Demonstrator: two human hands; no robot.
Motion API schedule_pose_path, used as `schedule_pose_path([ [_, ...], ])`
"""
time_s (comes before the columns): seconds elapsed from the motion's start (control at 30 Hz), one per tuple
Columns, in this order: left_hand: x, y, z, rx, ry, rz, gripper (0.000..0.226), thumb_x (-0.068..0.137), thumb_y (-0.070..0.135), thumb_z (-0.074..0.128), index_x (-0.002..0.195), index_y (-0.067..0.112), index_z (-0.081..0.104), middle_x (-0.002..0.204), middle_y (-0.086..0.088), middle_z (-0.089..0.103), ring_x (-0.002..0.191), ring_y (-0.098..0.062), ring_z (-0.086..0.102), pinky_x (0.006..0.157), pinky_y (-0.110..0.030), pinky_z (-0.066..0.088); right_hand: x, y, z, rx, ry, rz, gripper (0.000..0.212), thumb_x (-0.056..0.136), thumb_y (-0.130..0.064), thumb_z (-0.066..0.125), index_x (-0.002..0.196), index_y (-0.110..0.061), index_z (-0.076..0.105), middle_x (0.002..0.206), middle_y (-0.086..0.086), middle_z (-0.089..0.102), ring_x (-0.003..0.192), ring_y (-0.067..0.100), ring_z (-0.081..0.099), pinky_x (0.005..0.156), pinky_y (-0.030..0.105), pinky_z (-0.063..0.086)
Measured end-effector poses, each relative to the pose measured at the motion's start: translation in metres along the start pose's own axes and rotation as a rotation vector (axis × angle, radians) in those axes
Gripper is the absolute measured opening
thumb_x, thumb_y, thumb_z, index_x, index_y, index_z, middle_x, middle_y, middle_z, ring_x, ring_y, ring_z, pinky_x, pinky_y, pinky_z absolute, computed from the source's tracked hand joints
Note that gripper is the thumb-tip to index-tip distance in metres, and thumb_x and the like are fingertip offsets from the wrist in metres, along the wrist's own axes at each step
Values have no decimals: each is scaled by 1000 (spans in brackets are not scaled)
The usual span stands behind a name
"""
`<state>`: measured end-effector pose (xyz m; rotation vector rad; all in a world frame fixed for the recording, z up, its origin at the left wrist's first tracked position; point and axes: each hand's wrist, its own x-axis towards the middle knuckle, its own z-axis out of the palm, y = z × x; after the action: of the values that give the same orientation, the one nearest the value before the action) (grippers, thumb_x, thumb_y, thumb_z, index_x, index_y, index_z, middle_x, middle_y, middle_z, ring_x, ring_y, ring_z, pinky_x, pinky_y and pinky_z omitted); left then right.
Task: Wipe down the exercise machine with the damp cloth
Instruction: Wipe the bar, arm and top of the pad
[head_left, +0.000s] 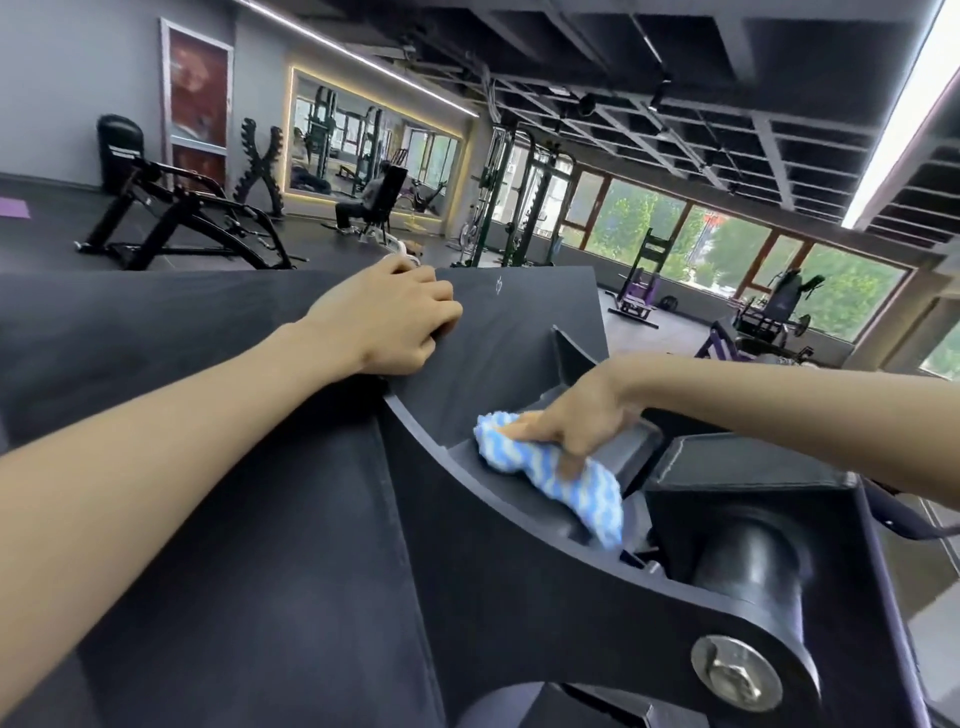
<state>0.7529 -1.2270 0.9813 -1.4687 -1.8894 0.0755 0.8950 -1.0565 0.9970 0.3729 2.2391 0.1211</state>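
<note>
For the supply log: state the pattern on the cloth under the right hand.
Blue and white wavy stripes on the cloth, seen best in the head view.

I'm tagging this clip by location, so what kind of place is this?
Most likely a commercial gym. A black weight bench frame stands on the dark floor, a cable rack rises near the windows, and a long wall mirror reflects more equipment.

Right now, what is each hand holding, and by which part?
The right hand presses the cloth by its upper end against the machine frame. The left hand grips the pad's edge.
</note>
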Motion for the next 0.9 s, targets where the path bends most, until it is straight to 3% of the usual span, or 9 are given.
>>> schedule_pose_path([
  [0.07,0,0,0,13,2,10,24,87,27,38,104,22,56,109,5,58,106,-18,50,96,-33,32,14,9,-5,-161,145,76,38,91,1,43,125,-12,35,136,7,35,120,18,38,97,25,33],
  [0.2,-1,0,1,23,2,9,23,87,27,39,103,20,54,107,3,56,105,-20,50,96,-34,30,20,9,-8,-149,222,208,14,90,-1,40,102,-6,35,107,14,49,91,25,47,81,32,42],
  [0.33,0,-1,5,32,40,26,36,82,30,26,97,19,56,100,1,58,98,-21,52,92,-34,32,4,-26,-1,-91,146,62,40,94,-6,38,134,-7,30,122,11,42,110,30,44,87,35,39],
  [0.47,-1,0,5,1,26,25,21,86,25,43,101,18,56,105,0,58,102,-23,51,94,-34,30,-9,-41,5,-167,158,-81,61,96,-10,42,148,-18,11,139,6,33,114,24,40,92,30,34],
  [0.6,-1,2,1,3,-18,15,23,87,23,44,106,16,55,110,-1,56,106,-24,48,97,-32,26,-18,-52,9,56,331,-175,46,94,-5,42,139,-10,33,113,12,53,94,23,50,77,29,38],
  [0.67,-1,2,1,3,-22,12,24,87,23,45,108,15,55,112,-2,55,108,-24,48,98,-31,23,-24,-67,12,382,324,-315,21,92,2,36,108,-2,48,75,12,60,65,19,54,64,29,42],
  [0.73,-1,2,0,-16,-27,15,25,87,22,46,108,14,55,113,-4,56,108,-25,48,99,-33,27,-27,-79,14,765,298,-416,22,84,8,31,76,-11,37,44,4,36,35,18,35,43,21,34],
  [0.83,-1,1,0,-46,-30,20,28,85,23,43,108,14,56,113,-4,56,107,-25,49,98,-36,34,-25,-82,22,981,310,-436,26,64,5,33,67,-20,26,61,4,16,43,15,15,42,19,26],
  [0.9,-1,1,-1,-56,-65,16,28,86,22,46,111,15,55,117,-2,54,109,-23,47,100,-35,33,-32,-76,31,958,258,-427,28,57,3,33,69,-20,23,67,6,15,50,18,18,46,23,26],
])
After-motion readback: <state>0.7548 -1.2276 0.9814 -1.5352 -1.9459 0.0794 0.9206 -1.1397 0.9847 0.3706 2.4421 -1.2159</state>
